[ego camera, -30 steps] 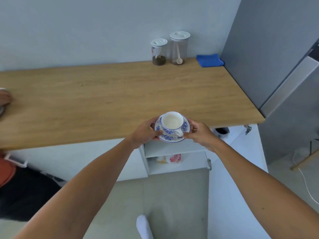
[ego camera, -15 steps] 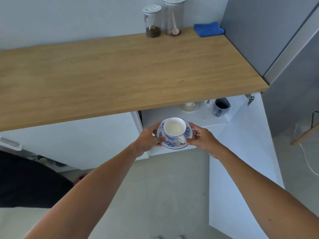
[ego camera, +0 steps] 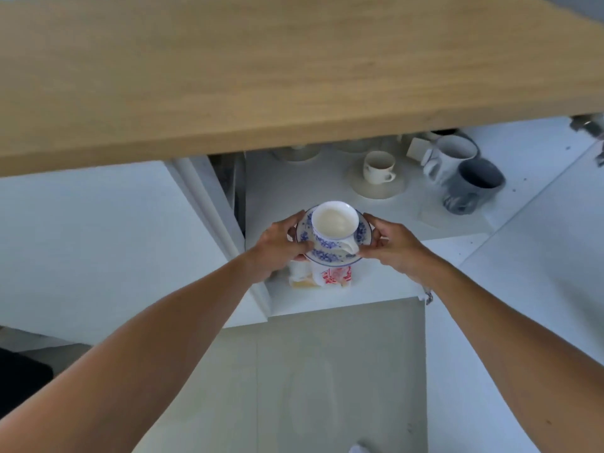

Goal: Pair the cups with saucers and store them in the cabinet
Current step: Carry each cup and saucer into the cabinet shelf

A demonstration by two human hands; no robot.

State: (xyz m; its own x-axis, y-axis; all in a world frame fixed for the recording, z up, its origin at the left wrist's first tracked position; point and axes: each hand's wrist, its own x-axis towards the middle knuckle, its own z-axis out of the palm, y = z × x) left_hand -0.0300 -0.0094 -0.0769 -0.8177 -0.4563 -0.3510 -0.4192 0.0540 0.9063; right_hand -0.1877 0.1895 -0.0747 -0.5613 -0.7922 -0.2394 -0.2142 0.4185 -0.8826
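Note:
A white cup with blue flowers [ego camera: 333,222] stands on a matching blue-patterned saucer [ego camera: 328,256]. My left hand [ego camera: 281,246] grips the saucer's left rim and my right hand [ego camera: 395,245] grips its right rim. I hold the pair level at the front edge of the open cabinet's upper shelf [ego camera: 294,191]. Further back on that shelf a cream cup [ego camera: 378,166] sits on a cream saucer [ego camera: 379,189].
A white mug [ego camera: 447,158] and a dark grey mug [ego camera: 474,188] stand at the shelf's right. More pale crockery [ego camera: 295,153] hides under the wooden countertop [ego camera: 261,76]. Packets [ego camera: 322,277] lie on the lower shelf. The white cabinet door [ego camera: 523,289] is swung open on the right.
Both hands have carried the cup and saucer down from countertop height to the cabinet's upper shelf. The view has dropped, and the shelf's contents have come into sight.

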